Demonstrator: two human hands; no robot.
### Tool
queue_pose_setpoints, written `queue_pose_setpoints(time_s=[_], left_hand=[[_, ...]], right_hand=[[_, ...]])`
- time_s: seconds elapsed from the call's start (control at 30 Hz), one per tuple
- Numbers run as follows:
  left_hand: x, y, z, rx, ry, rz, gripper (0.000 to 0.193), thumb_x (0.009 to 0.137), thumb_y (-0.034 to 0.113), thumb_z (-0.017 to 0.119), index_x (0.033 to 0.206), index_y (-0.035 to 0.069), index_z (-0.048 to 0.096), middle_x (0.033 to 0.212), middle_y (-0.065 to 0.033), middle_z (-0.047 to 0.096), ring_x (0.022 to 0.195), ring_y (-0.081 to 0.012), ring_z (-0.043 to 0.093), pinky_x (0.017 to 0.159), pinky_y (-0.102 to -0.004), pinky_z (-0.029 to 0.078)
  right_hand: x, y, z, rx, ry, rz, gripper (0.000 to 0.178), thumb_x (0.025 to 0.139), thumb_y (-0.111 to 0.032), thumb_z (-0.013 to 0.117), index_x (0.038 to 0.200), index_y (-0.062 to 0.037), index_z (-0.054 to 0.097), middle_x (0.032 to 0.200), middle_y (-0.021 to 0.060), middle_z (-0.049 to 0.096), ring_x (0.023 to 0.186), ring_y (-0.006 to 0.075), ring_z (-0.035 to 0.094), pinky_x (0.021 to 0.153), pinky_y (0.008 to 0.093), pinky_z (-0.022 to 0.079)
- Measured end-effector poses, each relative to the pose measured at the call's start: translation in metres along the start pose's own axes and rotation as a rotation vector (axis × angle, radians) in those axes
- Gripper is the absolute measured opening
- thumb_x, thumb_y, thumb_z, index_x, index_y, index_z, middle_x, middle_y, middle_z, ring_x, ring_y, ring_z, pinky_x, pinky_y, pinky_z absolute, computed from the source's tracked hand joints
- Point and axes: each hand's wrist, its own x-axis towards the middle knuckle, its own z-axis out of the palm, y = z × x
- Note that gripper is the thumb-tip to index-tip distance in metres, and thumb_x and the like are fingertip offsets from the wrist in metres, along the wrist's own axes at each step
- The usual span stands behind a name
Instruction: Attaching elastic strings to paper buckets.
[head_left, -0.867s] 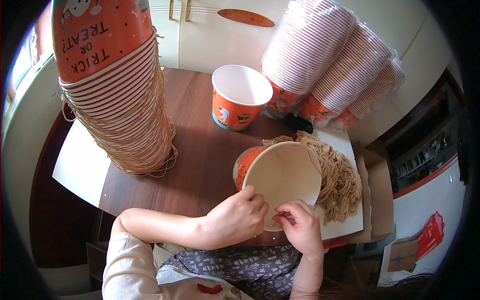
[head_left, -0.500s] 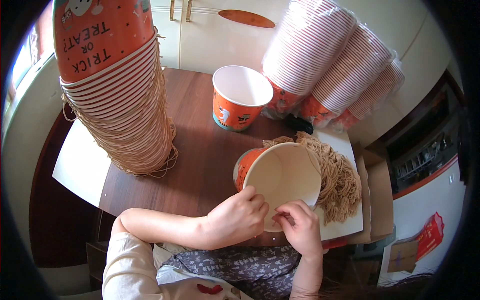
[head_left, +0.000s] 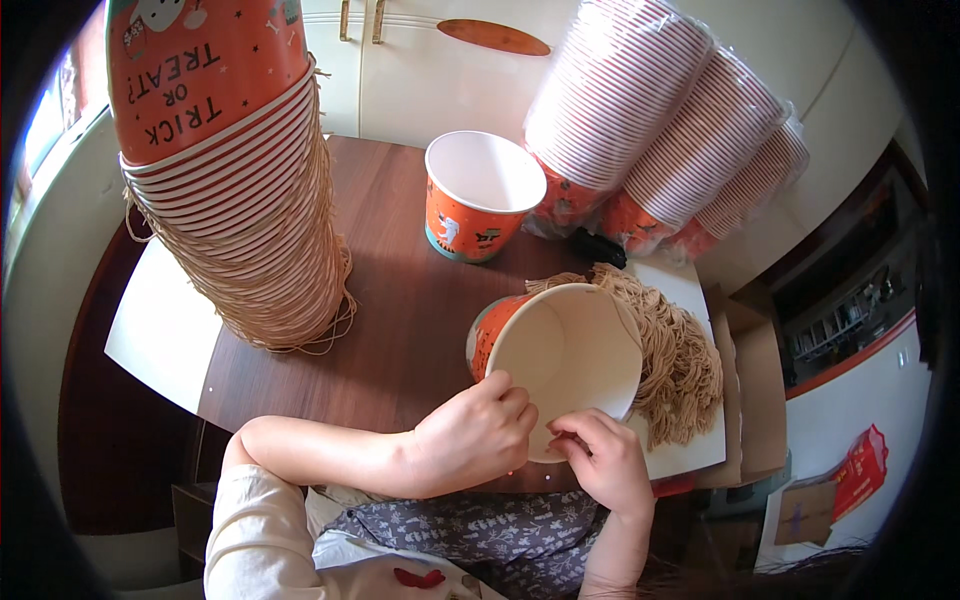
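Towering up and left of the left hand (head_left: 470,440), a tall stack of orange paper buckets (head_left: 240,190) stands on the brown table (head_left: 400,320). Just above both hands tilts 1 orange bucket (head_left: 560,360), white inside; left fingers curl on its rim, the right hand (head_left: 600,460) pinches the near edge. Tan twine (head_left: 680,350) lies beyond it.

A brown wooden desk (head_left: 400,320) carries everything. On its left stands a tall leaning stack of orange paper cups (head_left: 240,190) with string handles. At the back stands one orange cup (head_left: 478,200), open side up. Behind it on the right lie wrapped stacks of cups (head_left: 660,130). A white sheet (head_left: 700,300) on the right holds a pile of tan strings (head_left: 675,350).
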Motion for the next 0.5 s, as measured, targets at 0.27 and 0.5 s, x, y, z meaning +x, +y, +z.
queue_pose_setpoints(time_s=[0.27, 0.5], left_hand=[[-0.0004, 0.0001, 0.0004, 0.006, -0.003, 0.001, 0.012, 0.066, 0.021, 0.055, 0.060, 0.013, 0.061, 0.069, 0.0014, 0.052, 0.074, -0.0145, 0.049, 0.068, -0.0270, 0.035], [0.0001, -0.0011, 0.0006, -0.002, 0.017, -0.009, 0.011, 0.066, 0.021, 0.056, 0.060, 0.013, 0.060, 0.069, 0.0015, 0.052, 0.073, -0.0142, 0.049, 0.068, -0.0269, 0.035]], right_hand=[[0.0016, -0.0036, 0.0026, -0.036, -0.029, -0.021, 0.020, 0.071, 0.001, 0.064, 0.089, -0.0053, 0.059, 0.083, 0.0085, 0.061, 0.074, 0.0265, 0.062, 0.063, 0.0346, 0.050], [0.0016, -0.0032, 0.0032, -0.046, -0.048, -0.022, 0.020, 0.071, 0.000, 0.063, 0.090, -0.0060, 0.059, 0.084, 0.0078, 0.061, 0.077, 0.0267, 0.061, 0.067, 0.0359, 0.049]])
